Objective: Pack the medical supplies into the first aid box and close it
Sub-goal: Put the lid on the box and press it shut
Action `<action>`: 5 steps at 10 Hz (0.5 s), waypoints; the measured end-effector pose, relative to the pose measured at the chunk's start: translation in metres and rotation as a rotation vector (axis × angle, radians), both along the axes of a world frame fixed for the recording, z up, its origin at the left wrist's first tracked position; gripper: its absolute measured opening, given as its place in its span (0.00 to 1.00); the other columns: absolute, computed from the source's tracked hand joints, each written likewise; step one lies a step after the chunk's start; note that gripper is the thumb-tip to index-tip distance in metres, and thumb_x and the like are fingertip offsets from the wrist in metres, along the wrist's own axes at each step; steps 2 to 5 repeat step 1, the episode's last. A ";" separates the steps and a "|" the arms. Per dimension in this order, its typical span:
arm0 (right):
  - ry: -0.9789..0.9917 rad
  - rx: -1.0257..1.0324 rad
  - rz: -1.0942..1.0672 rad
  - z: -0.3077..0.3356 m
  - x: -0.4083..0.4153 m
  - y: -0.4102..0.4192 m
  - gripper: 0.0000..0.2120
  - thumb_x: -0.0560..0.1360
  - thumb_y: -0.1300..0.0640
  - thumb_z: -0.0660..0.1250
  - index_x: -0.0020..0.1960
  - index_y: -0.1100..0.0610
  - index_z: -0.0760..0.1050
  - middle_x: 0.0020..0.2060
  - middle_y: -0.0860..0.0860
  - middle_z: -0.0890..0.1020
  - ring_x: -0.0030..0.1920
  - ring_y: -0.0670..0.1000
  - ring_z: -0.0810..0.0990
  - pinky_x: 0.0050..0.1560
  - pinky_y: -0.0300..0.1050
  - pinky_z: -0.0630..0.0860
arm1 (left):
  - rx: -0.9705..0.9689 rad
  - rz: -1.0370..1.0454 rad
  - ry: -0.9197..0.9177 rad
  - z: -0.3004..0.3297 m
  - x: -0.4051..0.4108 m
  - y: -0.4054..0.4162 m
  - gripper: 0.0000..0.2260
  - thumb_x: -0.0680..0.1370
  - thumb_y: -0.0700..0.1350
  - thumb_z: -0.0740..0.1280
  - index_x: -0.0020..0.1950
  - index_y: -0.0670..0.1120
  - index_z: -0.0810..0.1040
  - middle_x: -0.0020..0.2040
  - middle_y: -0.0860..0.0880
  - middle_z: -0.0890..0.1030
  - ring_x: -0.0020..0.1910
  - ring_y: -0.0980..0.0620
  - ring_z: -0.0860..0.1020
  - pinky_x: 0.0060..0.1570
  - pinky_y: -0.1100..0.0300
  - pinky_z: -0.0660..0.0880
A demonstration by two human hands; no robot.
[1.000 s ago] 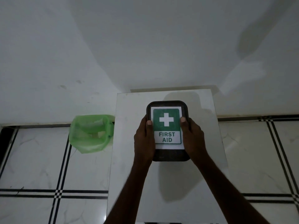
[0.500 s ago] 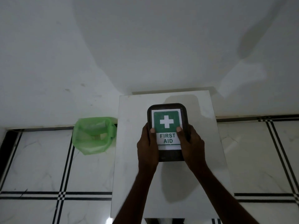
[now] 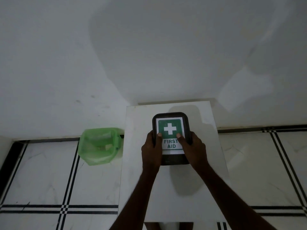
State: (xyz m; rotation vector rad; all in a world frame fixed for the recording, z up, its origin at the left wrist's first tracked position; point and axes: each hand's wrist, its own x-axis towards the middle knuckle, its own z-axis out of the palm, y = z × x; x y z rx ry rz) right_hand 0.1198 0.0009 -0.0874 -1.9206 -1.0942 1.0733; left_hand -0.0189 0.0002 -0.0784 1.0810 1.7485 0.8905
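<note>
Head view shows the dark first aid box (image 3: 171,120) lying closed, lid up, on the white worktop (image 3: 137,163). Both hands grip it from its sides: the left hand (image 3: 152,150) and right hand (image 3: 193,148) each press a thumb onto the green-cross label. A green-lined bin (image 3: 99,146) stands on the tiled floor (image 3: 41,176) just left of the worktop.

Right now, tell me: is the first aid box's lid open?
No: the lid of the first aid box lies flat and shut, with the left hand and right hand gripping its sides.
</note>
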 end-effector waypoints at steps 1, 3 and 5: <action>-0.053 -0.019 -0.035 0.020 0.006 0.005 0.28 0.78 0.41 0.64 0.71 0.57 0.69 0.60 0.57 0.83 0.51 0.54 0.84 0.36 0.33 0.73 | 0.006 0.044 0.075 0.015 -0.008 0.004 0.23 0.82 0.55 0.62 0.74 0.47 0.70 0.63 0.46 0.82 0.58 0.50 0.81 0.53 0.59 0.81; -0.053 -0.019 -0.035 0.020 0.006 0.005 0.28 0.78 0.41 0.64 0.71 0.57 0.69 0.60 0.57 0.83 0.51 0.54 0.84 0.36 0.33 0.73 | 0.006 0.044 0.075 0.015 -0.008 0.004 0.23 0.82 0.55 0.62 0.74 0.47 0.70 0.63 0.46 0.82 0.58 0.50 0.81 0.53 0.59 0.81; -0.053 -0.019 -0.035 0.020 0.006 0.005 0.28 0.78 0.41 0.64 0.71 0.57 0.69 0.60 0.57 0.83 0.51 0.54 0.84 0.36 0.33 0.73 | 0.006 0.044 0.075 0.015 -0.008 0.004 0.23 0.82 0.55 0.62 0.74 0.47 0.70 0.63 0.46 0.82 0.58 0.50 0.81 0.53 0.59 0.81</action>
